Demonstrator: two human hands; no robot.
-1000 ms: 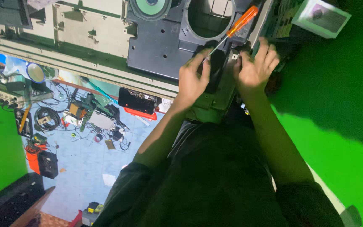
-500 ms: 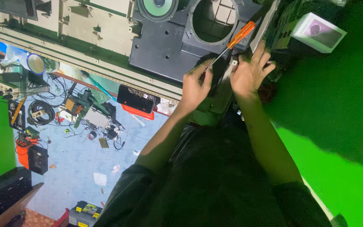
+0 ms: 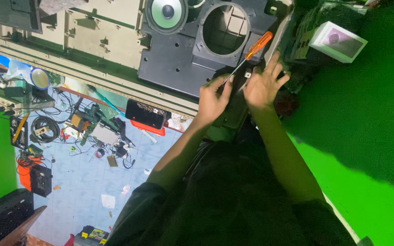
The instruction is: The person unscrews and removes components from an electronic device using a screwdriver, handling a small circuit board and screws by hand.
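Gripping the screwdriver (image 3: 247, 60) low on its shaft, left hand (image 3: 213, 96) pinches shut; orange handle slants up-right. Right hand (image 3: 264, 84) rests spread on the dark panel (image 3: 178, 68) beside it.

Plastic, metal and tile under the hands

The screwdriver (image 3: 247, 59) has a glossy translucent orange plastic handle and a thin bare metal shaft; the speaker panel (image 3: 178, 68) is matt dark grey moulded plastic, the speaker cone (image 3: 167, 11) smooth with a shiny centre (it catches the light). The cream panel (image 3: 87, 41) looks dull plastic, the floor (image 3: 92, 182) pale blue glazed tile.
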